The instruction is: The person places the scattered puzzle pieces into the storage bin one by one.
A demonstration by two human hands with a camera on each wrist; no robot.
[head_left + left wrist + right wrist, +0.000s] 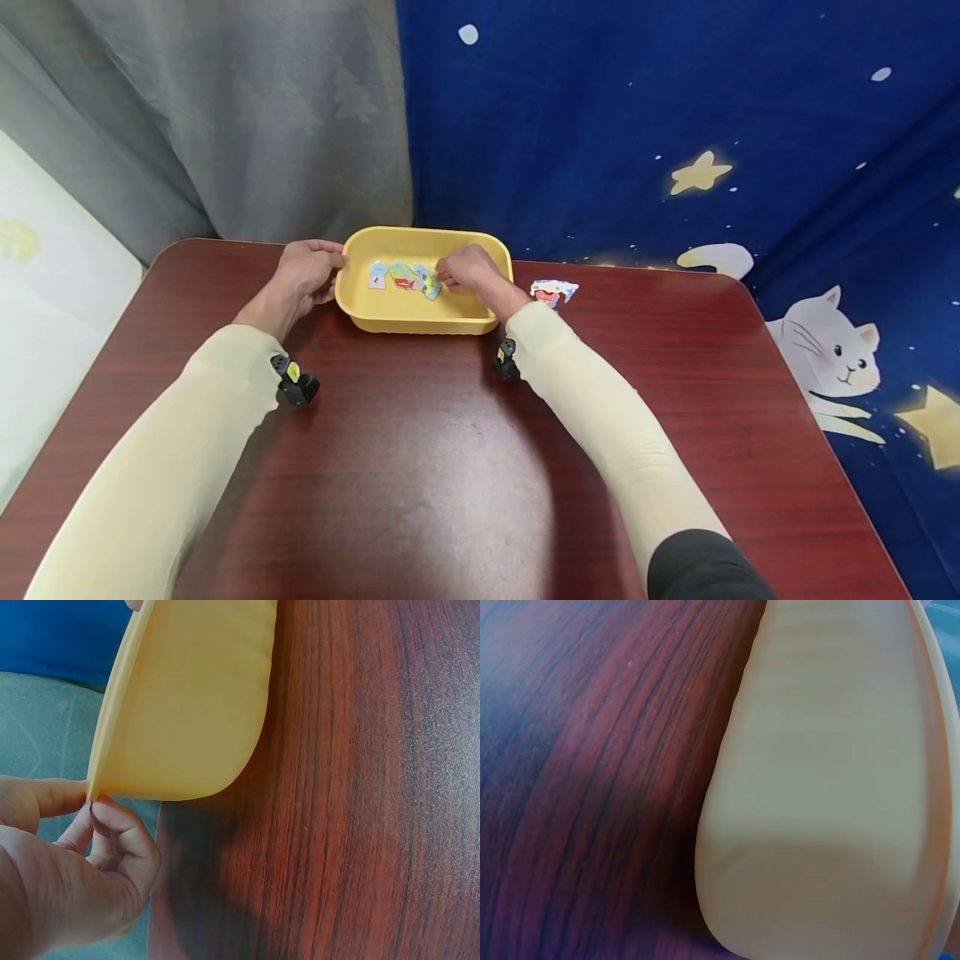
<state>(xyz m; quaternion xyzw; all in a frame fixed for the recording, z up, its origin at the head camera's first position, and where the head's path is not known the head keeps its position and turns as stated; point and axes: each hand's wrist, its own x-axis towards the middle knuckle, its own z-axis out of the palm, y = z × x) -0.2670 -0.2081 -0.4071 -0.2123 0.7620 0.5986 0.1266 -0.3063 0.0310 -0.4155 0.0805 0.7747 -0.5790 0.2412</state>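
Note:
A yellow plastic basin [420,327] stands near the back edge of the table. My left hand [303,271] pinches its left rim between thumb and fingers, which the left wrist view shows close up. My right hand [471,268] reaches inside the basin with bent fingers. Its fingertips are at the right end of several flat, colourful printed pieces [405,277] on the basin floor; whether they grip one cannot be made out. In the right wrist view only the basin's outer wall [817,787] shows, and the right hand is hidden behind it.
Another flat printed piece [553,291], white, red and blue, lies on the dark red wooden table [420,467] right of the basin. A grey curtain [285,117] and a blue starry curtain [570,125] hang directly behind the table's back edge.

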